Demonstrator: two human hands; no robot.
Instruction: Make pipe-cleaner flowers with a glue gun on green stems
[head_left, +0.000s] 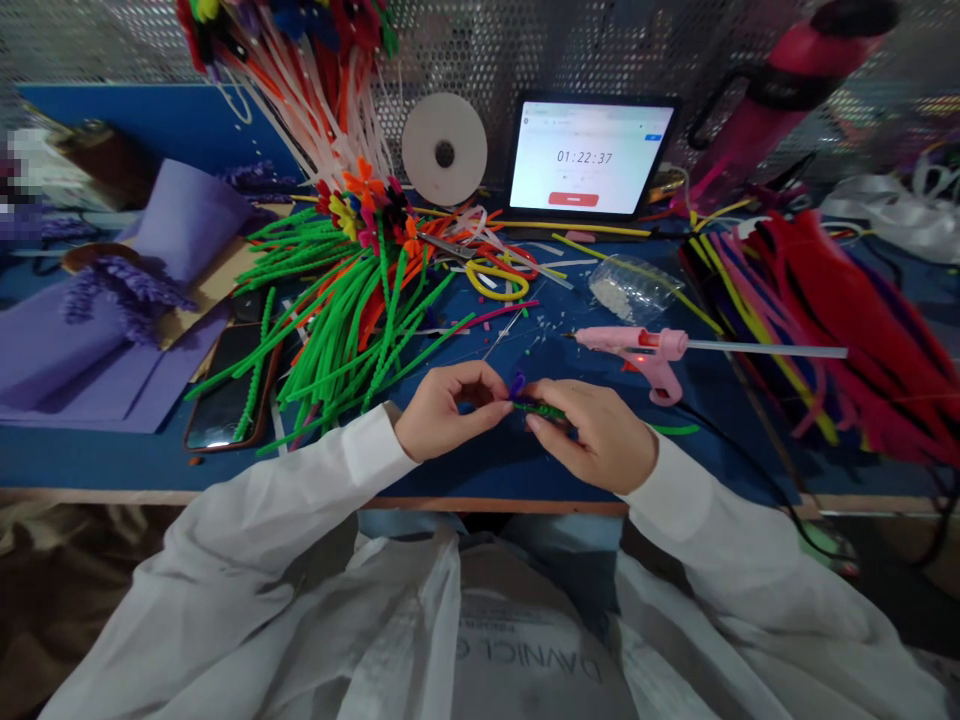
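Near the table's front edge my left hand [454, 410] pinches, thumb against forefinger, at a small purple pipe-cleaner piece [517, 383]. My right hand [604, 430] is closed on a green pipe cleaner [546, 410] that meets the purple piece between my fingertips. How the two are joined is too small to tell. Just beyond my right hand lies a pink glue gun [637, 345], its red light lit and a glue stick out of its back. Left of my hands spreads a bundle of green pipe-cleaner stems [330, 350], some twisted.
A phone [225, 385] lies under loose stems, beside purple wrapping paper [67, 355]. Behind stand a white spool [416, 150] and a tablet [592, 125] showing 01:22:37. Scissors [448, 248], a bag of beads [634, 290], a pink bottle [787, 110] and colourful pipe cleaners [870, 320] crowd the table.
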